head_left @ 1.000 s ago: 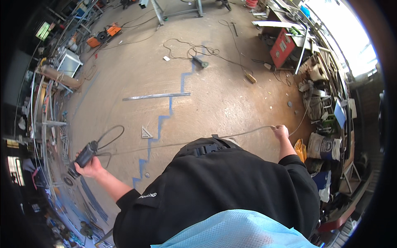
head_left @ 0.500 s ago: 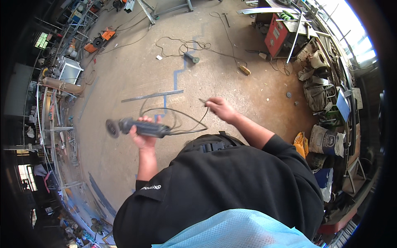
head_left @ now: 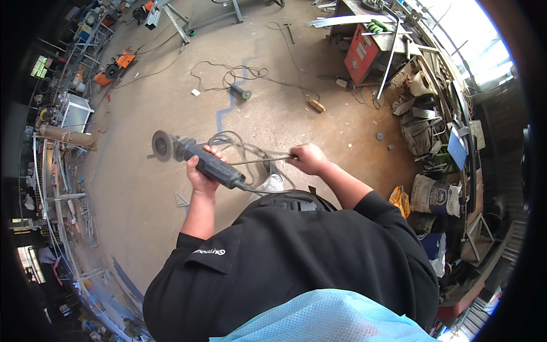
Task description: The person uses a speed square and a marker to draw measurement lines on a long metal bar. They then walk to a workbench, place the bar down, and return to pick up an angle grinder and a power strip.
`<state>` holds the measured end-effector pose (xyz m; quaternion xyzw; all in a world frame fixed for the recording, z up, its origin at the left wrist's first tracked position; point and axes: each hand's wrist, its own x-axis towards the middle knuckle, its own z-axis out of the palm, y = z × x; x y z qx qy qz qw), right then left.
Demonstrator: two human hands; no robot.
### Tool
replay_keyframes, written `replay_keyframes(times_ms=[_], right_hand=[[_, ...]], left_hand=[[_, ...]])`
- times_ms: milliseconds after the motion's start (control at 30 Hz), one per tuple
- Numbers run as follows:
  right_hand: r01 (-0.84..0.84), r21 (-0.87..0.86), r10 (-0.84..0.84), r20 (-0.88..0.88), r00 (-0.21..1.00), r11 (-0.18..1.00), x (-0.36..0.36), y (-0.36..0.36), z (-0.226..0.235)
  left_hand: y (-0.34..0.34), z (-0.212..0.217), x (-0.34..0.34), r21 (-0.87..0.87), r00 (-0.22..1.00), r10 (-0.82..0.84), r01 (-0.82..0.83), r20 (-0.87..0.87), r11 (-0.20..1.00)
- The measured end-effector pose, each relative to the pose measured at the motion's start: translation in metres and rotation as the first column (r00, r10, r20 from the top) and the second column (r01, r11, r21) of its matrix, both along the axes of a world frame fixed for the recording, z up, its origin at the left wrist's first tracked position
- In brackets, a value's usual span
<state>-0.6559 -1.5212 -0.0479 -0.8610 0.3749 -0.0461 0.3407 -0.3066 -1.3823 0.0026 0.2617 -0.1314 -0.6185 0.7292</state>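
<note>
My left hand (head_left: 201,173) is wrapped round the body of a dark angle grinder (head_left: 213,170), which I hold up in front of me. Its round disc (head_left: 163,146) points to the far left. From the grinder's rear end a dark power cord (head_left: 259,161) runs in loose loops toward my right side. My right hand (head_left: 308,159) is closed on a stretch of that cord, which is drawn fairly straight between the hands. Beneath the loops, part of my foot and trouser leg (head_left: 272,181) shows.
On the floor ahead lie a second grinder (head_left: 241,92), a tangled cord (head_left: 228,74) and a yellowish block-shaped thing (head_left: 316,106). A red-sided metal cabinet (head_left: 360,55) stands far right. Sacks (head_left: 436,195) line the right side. An orange machine (head_left: 115,69) sits far left.
The grinder has tilted, its disc now higher and turned more toward view. My right hand has moved slightly down and drawn the cord straighter. The floor has shifted left in view; my foot now shows.
</note>
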Motion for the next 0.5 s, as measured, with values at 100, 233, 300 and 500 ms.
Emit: replay_keyframes(times_ms=[100, 233, 300, 500], right_hand=[[0.169, -0.014, -0.169, -0.200, 0.965, 0.985, -0.047, -0.036, -0.031], [0.275, 0.092, -0.203, -0.468, 0.860, 0.957, -0.091, -0.061, -0.058], [0.309, 0.140, -0.190, -0.537, 0.822, 0.941, -0.095, -0.068, -0.070], [0.533, 0.375, -0.297, -0.529, 0.795, 0.758, -0.027, -0.126, -0.080]], left_hand=[[-0.023, -0.022, 0.040, 0.022, 0.999, 0.032, -0.032, -0.034, 0.999], [-0.059, -0.055, 0.096, 0.094, 0.987, 0.111, -0.100, -0.113, 0.991], [-0.081, -0.072, 0.116, 0.146, 0.981, 0.139, -0.119, -0.134, 0.982], [-0.150, -0.102, 0.120, 0.264, 0.984, 0.117, -0.079, -0.133, 0.961]])
